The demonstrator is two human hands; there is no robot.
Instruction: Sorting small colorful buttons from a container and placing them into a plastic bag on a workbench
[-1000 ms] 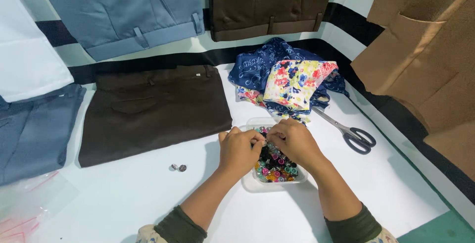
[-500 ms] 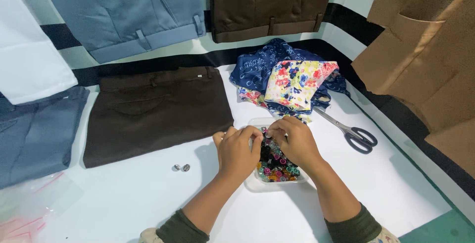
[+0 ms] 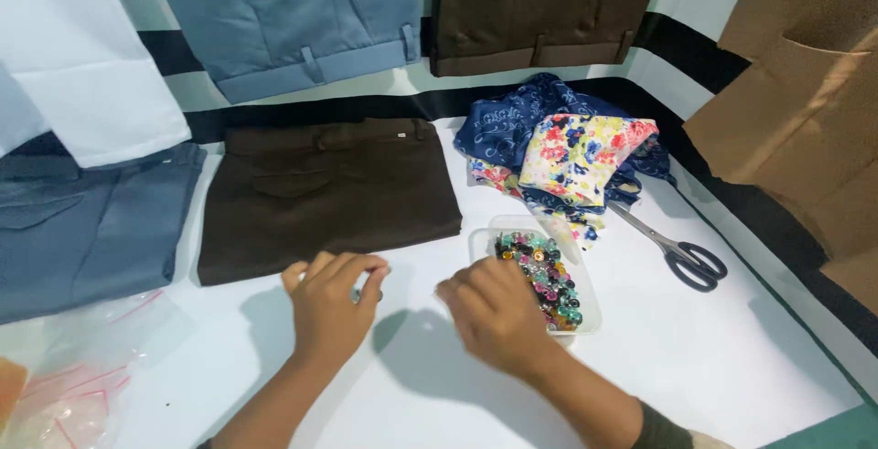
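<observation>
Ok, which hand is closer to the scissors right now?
The right hand. It rests at the near edge of the clear tray of colourful buttons, which lies between it and the scissors. The left hand is farther off, by the folded brown trousers.

A white table [image 3: 732,367] is seen. Left of the clear bead tray [image 3: 585,312] dark brown trousers [image 3: 329,193] are laid; right of it scissors [image 3: 681,252], behind it patterned cloths [image 3: 567,152], far left plastic bags [image 3: 82,367].
</observation>
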